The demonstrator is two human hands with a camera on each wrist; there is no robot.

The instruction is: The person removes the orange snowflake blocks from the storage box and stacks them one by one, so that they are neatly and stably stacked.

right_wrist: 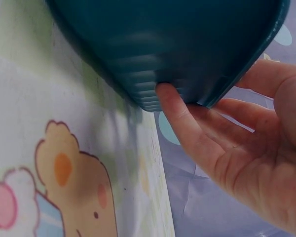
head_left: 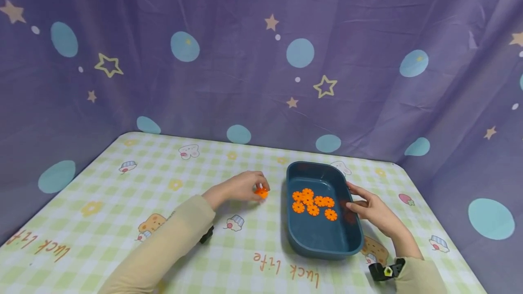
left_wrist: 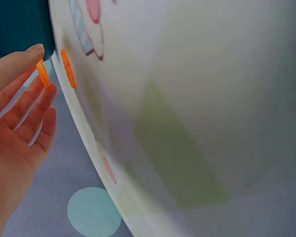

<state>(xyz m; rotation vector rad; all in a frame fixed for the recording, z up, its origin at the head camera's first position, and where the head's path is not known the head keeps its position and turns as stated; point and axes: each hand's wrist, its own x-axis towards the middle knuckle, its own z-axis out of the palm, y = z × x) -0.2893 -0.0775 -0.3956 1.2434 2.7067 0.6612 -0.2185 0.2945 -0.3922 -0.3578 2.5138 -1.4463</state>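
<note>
Orange discs (head_left: 331, 214), round, notched.

On the table (head_left: 220, 262), the tub (head_left: 318, 237) stands right of the middle, its far end near the table's far edge and the curtain (head_left: 245, 12) hanging behind that edge. In the tub a cluster of discs (head_left: 308, 201) lies on the floor, mostly toward the far half, one apart at the cluster's near right corner, while the right hand (head_left: 373, 210) touches the tub's right wall. Left of the tub, one disc (left_wrist: 43, 74) sits between the left hand's (head_left: 245, 186) thumb and fingers, another (left_wrist: 68, 69) on the table just beside it.
</note>
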